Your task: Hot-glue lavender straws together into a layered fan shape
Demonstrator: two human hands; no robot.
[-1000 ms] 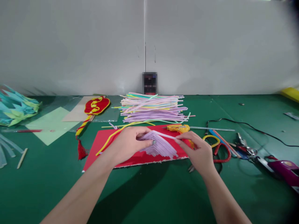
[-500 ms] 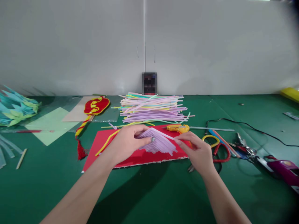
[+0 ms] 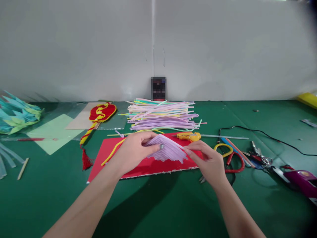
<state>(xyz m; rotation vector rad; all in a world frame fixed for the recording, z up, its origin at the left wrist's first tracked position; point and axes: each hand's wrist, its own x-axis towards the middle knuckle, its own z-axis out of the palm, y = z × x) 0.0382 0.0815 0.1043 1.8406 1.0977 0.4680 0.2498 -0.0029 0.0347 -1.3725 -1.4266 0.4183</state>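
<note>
A stack of purple pipe cleaners, each bent to a V and nested together, is held above a red board. My left hand is closed on its left half, thumb in front and fingers behind. With thumb and forefinger, my right hand pinches the outer end of the stack's top strand on the right. A yellow pipe cleaner lies on the board left of my left hand. Just behind my right hand is a yellow-orange glue gun, with a translucent glue stick to its right.
Behind the board lies a pile of straight pipe cleaners. Scissors with red handles, keys and a purple-handled tool lie right. A red-and-yellow tasselled ornament, green paper and a blue-green craft piece are left.
My right hand has shifted slightly, and the pinched strand now lies closer against the rest of the stack. My left hand keeps its hold almost unmoved.
</note>
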